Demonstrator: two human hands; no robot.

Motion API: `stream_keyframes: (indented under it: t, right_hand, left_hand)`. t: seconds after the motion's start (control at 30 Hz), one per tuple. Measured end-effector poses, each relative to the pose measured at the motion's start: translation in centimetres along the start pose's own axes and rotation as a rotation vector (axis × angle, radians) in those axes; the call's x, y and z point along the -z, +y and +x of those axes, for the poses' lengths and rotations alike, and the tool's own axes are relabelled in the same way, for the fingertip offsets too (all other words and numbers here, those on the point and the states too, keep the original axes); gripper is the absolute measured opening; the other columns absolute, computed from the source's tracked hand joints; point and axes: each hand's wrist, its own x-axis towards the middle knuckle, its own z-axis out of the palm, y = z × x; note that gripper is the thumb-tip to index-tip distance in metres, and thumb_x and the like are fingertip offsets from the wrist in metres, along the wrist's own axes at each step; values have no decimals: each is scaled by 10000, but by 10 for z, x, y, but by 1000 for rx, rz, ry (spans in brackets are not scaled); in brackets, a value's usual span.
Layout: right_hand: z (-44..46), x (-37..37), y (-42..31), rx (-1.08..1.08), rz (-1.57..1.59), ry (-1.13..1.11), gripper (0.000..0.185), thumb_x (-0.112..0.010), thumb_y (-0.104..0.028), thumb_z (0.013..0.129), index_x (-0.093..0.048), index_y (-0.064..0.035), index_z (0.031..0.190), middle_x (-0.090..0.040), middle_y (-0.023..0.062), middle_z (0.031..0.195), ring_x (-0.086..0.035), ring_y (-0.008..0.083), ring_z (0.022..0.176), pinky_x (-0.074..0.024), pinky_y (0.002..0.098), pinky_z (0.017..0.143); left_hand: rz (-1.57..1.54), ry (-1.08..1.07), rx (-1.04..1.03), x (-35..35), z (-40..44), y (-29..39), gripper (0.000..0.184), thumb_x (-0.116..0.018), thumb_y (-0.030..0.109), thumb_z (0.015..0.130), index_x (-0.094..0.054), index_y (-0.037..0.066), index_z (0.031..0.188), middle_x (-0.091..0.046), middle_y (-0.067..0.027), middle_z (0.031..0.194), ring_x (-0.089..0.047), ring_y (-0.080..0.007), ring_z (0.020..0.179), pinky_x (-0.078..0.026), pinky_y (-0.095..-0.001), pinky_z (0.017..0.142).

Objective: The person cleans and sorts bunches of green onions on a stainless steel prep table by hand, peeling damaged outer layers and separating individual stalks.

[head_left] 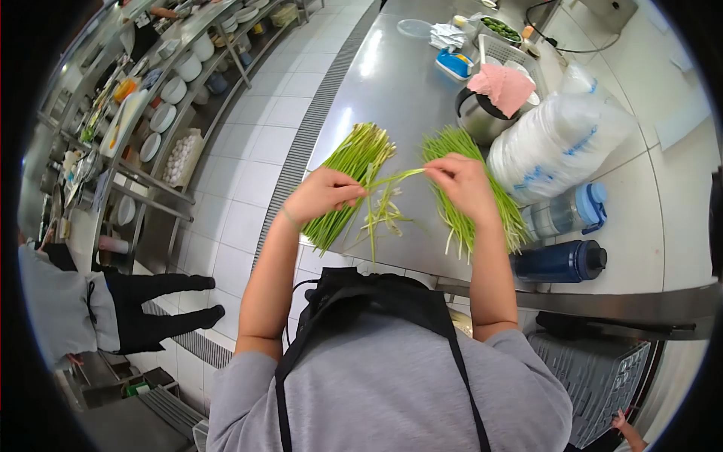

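Observation:
Between my two hands a thin green stalk with pale leaf strips (398, 178) is stretched over the steel table. My left hand (325, 196) pinches its left part, beside a pile of green stalks (339, 177) with yellowish ends. My right hand (461, 181) pinches the other end, above a second bundle of long green stalks (444, 147) with whitish ends toward me. Loose pale trimmings (385, 211) lie on the table between the two bundles.
The steel table (376, 83) holds a metal jug (482, 120) under a pink cloth (504, 89), wrapped plastic containers (557, 143), a clear bottle (561, 212) and a dark blue bottle (553, 262). Shelves of bowls (173, 90) and another person (83, 301) are left.

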Motion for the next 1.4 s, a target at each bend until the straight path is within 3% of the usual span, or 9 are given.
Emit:
stream_keyframes:
  t: [0.03, 0.2, 0.27, 0.53, 0.87, 0.97, 1.1, 1.27, 1.4]
  right_hand:
    - [-7, 15, 6, -46, -81, 115, 102, -609, -98, 738, -638, -18, 795, -584, 108, 690, -537, 208, 577, -408, 287, 533]
    - [-53, 76, 37, -155, -224, 407, 100, -604, -98, 747, -632, -10, 787, -584, 113, 688, -535, 209, 570, -402, 291, 525]
    - [-72, 84, 50, -345, -294, 566, 105, -608, -100, 743, -631, -7, 786, -587, 120, 697, -544, 208, 570, -409, 297, 529]
    - [-111, 68, 59, -412, -496, 481, 109, -628, -132, 711, -641, -24, 723, -554, 130, 644, -542, 263, 572, -420, 342, 546]
    - [-103, 65, 47, -465, -526, 483, 99, -620, -137, 728, -625, -39, 741, -525, 109, 631, -508, 258, 549, -398, 351, 531]
    - [-83, 40, 42, -303, -376, 513, 97, -625, -130, 726, -612, -36, 746, -510, 110, 628, -497, 260, 549, -393, 358, 525]
    - [-50, -37, 43, -55, -162, 227, 67, -629, -67, 716, -620, -28, 770, -511, 85, 644, -510, 209, 564, -401, 284, 522]
    - [-13, -103, 31, 134, -143, -68, 157, -578, -65, 714, -620, -76, 864, -524, 78, 861, -559, 252, 733, -459, 354, 635]
    - [1, -132, 38, 300, -270, -112, 154, -577, -81, 707, -618, -83, 856, -510, 79, 869, -548, 254, 773, -462, 357, 669]
  left_hand:
    - [-7, 15, 12, 3, -3, -1, 149, -598, 147, 772, -662, 15, 798, -535, 12, 574, -416, -37, 477, -335, -172, 435]
    - [-1, 52, 48, 24, -10, -19, 158, -599, 159, 760, -659, 13, 766, -549, -3, 573, -426, -49, 483, -356, -189, 448]
    - [22, 179, 72, 31, -8, -31, 131, -591, 130, 761, -659, 19, 775, -527, 17, 571, -378, -25, 454, -295, -175, 409]
    - [-12, 200, 95, 19, 1, -25, 126, -596, 128, 756, -658, 28, 801, -529, 19, 590, -341, -14, 442, -256, -162, 401]
    - [9, 206, 65, 10, 3, -35, 137, -642, 151, 720, -653, 14, 726, -542, 12, 574, -395, -36, 477, -301, -185, 435]
    - [107, 288, -30, 9, 9, -59, 205, -658, 198, 706, -646, -5, 680, -537, -6, 537, -433, -70, 487, -340, -222, 456]
    - [210, 351, 52, -4, 10, -62, 232, -644, 221, 716, -644, -11, 704, -573, -52, 558, -490, -99, 499, -387, -250, 481]
    - [319, 473, 23, -20, 6, -63, 183, -640, 186, 688, -649, 20, 764, -614, -118, 658, -585, -191, 585, -457, -293, 570]
    - [471, 593, -44, -24, 20, -75, 138, -611, 184, 700, -632, 48, 719, -604, -117, 740, -581, -272, 687, -465, -363, 640]
